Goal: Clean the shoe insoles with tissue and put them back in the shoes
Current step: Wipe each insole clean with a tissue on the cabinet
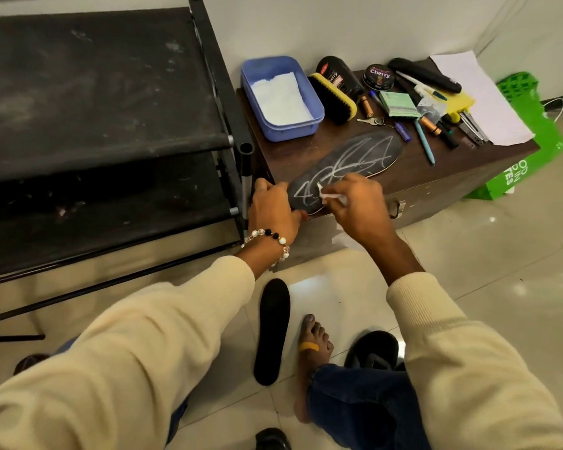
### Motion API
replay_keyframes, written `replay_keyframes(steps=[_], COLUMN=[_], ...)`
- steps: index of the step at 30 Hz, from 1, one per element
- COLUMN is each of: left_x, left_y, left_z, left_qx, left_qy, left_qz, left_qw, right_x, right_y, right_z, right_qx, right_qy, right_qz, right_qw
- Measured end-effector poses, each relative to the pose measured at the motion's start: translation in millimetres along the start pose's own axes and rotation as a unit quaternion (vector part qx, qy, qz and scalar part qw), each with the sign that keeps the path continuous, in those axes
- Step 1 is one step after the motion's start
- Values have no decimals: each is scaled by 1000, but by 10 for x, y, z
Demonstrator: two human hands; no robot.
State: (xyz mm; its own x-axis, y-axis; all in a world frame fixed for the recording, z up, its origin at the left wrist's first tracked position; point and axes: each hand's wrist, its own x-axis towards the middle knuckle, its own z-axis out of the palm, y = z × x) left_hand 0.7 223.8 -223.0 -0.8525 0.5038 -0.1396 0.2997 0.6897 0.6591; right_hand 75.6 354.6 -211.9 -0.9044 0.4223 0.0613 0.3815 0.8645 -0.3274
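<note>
Insole (348, 162) lies on the cabinet (436, 177), near end overhanging the edge. Left hand (273, 209) grips that end; right hand (355, 203) pinches tissue (330, 196) on it. Risk: hard strokes could slide the insole off, or shred the tissue.

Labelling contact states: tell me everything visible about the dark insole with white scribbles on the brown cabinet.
The dark, flat shoe insole with white scribble marks lies on the top of the brown wooden cabinet, running diagonally with its near end at the front edge. A pale rim shows along its lower edge. It looks thin and flexible. The left hand grips the near end, while the right hand pinches a small white tissue wad and presses it onto the marked surface.
</note>
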Motion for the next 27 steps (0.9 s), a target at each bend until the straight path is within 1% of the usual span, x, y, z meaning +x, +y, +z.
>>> replay_keyframes(steps=[2, 4, 9, 13, 15, 18, 19, 22, 24, 25, 27], left_x=[-8, -2, 10, -1, -6, -12, -15, -19, -8, -3, -1], left_y=[-31, -54, -45, -37, -33, -37, -42, -67, -90, -95, -101], left_z=[34, 55, 60, 67, 70, 70, 71, 88, 97, 96, 92], left_qx=[-11, -21, -49, -33, -19, -12, -13, -7, -2, -3, -4], left_qy=[14, 25, 18, 22, 18, 13, 14, 15, 13, 11, 6], left_qz=[4, 1, -13, -14, -13, -17, -16, -9, -8, -8, -6], left_qw=[1000, 999, 999, 999, 1000, 1000, 1000, 1000, 1000, 1000, 1000], right_x=[-8, -20, -30, -28, -18, 9, 12, -14, -4, 5, 25], right_y=[-39, -51, -88, -100, -23, 53, 27, -99, -89, -66, -33], right_z=[56, 87, 140, 162, 143, 148, 149, 147, 111, 80, 61], right_qx=[-30, -58, -73, -55, -56, -62, -63, -52, -45, -46, -87], right_qy=[-30, -44, -5, -31, -20, 18, 17, -16, -21, -27, -26], right_qz=[-22, -44, -121, -173, -160, -112, -117, -176, -180, -157, -75], right_qw=[999, 996, 990, 983, 985, 992, 991, 983, 982, 986, 993])
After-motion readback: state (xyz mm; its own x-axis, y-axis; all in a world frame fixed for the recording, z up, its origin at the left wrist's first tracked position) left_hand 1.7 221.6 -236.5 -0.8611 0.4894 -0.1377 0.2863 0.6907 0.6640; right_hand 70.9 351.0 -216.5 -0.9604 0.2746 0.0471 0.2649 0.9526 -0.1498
